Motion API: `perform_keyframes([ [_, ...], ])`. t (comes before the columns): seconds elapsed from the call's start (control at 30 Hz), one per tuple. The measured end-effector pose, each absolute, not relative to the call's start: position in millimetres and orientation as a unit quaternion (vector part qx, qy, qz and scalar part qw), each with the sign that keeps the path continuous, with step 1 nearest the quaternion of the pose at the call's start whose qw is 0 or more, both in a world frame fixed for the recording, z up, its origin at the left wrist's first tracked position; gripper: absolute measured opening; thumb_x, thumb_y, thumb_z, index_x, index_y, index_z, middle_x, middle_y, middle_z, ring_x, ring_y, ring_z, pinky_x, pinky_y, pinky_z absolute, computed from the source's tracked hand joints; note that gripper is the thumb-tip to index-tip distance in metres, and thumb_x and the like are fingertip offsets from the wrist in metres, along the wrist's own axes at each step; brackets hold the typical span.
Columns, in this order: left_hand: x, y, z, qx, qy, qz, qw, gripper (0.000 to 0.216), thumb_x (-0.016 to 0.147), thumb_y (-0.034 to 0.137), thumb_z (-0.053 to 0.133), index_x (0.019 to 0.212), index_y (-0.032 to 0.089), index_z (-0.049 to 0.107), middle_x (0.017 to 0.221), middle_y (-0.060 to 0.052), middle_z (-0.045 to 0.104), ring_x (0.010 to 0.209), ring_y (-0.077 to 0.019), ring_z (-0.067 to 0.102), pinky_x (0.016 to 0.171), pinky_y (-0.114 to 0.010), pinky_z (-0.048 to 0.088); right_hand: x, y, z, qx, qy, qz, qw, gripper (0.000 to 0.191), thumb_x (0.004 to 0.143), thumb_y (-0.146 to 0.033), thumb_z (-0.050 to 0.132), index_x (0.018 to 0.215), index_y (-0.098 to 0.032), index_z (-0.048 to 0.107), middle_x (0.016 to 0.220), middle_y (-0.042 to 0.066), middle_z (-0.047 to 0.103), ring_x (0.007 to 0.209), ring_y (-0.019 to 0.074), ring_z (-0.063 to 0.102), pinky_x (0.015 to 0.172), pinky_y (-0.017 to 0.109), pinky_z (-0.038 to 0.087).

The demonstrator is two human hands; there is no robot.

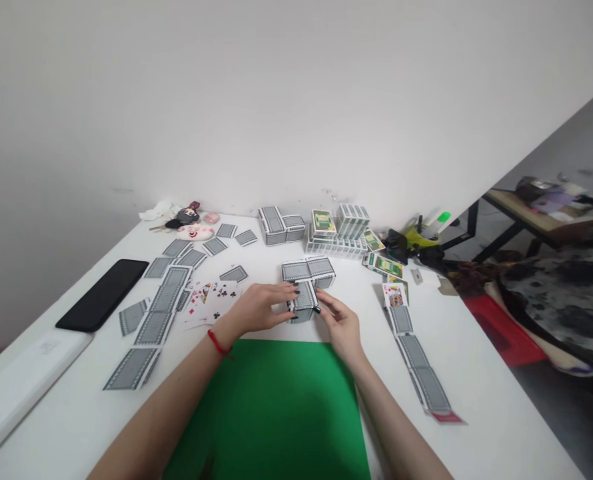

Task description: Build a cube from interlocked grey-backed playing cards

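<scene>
A small block folded from grey-backed playing cards (304, 299) stands on the white table (476, 373) just beyond a green sheet (271, 407). My left hand (261, 308) grips its left side, fingers curled over the top. From the right, my right hand (339, 323) pinches its lower right corner. Two more card cubes (309, 269), joined together, sit right behind it and touch it. A red string circles my left wrist.
A chain of grey-backed cards (151, 327) lies at left beside face-up cards (209, 297) and a black phone (103, 293). Another card strip (419, 360) runs at right. Card cubes (280, 225), boxed decks (339, 230) and small toys (191, 223) line the wall. The table edge drops off at right.
</scene>
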State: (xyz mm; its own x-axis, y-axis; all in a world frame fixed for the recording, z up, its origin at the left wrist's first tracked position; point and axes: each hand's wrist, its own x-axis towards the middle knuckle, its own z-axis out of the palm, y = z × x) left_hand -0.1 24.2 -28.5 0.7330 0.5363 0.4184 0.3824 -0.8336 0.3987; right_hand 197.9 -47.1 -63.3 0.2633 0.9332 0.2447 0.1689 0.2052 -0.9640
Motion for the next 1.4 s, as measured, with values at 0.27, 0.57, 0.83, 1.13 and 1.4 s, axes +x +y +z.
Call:
perform_keyframes([
  [0.27, 0.6, 23.0, -28.5, 0.92, 0.252, 0.265, 0.142, 0.032, 0.079, 0.034, 0.06, 0.106, 0.019, 0.065, 0.114, -0.007, 0.064, 0.108, -0.0204, 0.059, 0.094, -0.032, 0.048, 188.5, -42.3, -60.5, -0.539, -0.494, 0.323, 0.601, 0.016, 0.075, -0.022, 0.058, 0.084, -0.017, 0.069, 0.106, 0.012, 0.068, 0.101, 0.0246, 0.063, 0.087, 0.044, 0.051],
  [0.57, 7.8, 19.6, -32.4, 0.885, 0.266, 0.344, 0.165, 0.029, 0.08, 0.028, 0.061, 0.108, 0.021, 0.063, 0.121, -0.008, 0.06, 0.118, -0.0219, 0.051, 0.1, -0.04, 0.044, 188.5, -50.0, -77.7, -0.509, -0.479, 0.342, 0.628, 0.033, 0.072, -0.026, 0.064, 0.101, -0.021, 0.048, 0.11, 0.011, 0.061, 0.1, 0.0213, 0.061, 0.083, 0.039, 0.054],
  [0.83, 10.2, 22.5, -46.6, 0.878, 0.261, 0.337, 0.217, 0.033, 0.085, 0.02, 0.052, 0.117, 0.023, 0.058, 0.132, -0.008, 0.051, 0.129, -0.0231, 0.039, 0.104, -0.046, 0.039, 181.9, -59.9, -74.1, -0.569, -0.579, 0.189, 0.552, 0.023, 0.076, -0.028, 0.061, 0.097, -0.022, 0.054, 0.098, 0.008, 0.054, 0.093, 0.0206, 0.055, 0.075, 0.037, 0.056],
  [1.13, 11.0, 22.6, -49.3, 0.882, 0.263, 0.336, 0.202, 0.035, 0.085, 0.017, 0.05, 0.119, 0.021, 0.057, 0.133, -0.008, 0.05, 0.129, -0.022, 0.038, 0.105, -0.045, 0.038, 189.6, -49.6, -66.9, -0.545, -0.585, 0.239, 0.551, 0.044, 0.078, -0.028, 0.06, 0.12, -0.022, 0.048, 0.118, 0.012, 0.052, 0.107, 0.0223, 0.054, 0.083, 0.038, 0.054],
  [1.4, 8.7, 26.6, -43.6, 0.9, 0.248, 0.325, 0.149, 0.031, 0.085, 0.022, 0.052, 0.114, 0.017, 0.06, 0.124, -0.009, 0.058, 0.122, -0.0208, 0.048, 0.101, -0.037, 0.044, 218.8, -19.2, -25.4, -0.49, -0.805, 0.109, 0.315, 0.03, 0.082, -0.021, 0.054, 0.11, -0.018, 0.062, 0.119, 0.011, 0.06, 0.115, 0.025, 0.048, 0.097, 0.045, 0.042],
])
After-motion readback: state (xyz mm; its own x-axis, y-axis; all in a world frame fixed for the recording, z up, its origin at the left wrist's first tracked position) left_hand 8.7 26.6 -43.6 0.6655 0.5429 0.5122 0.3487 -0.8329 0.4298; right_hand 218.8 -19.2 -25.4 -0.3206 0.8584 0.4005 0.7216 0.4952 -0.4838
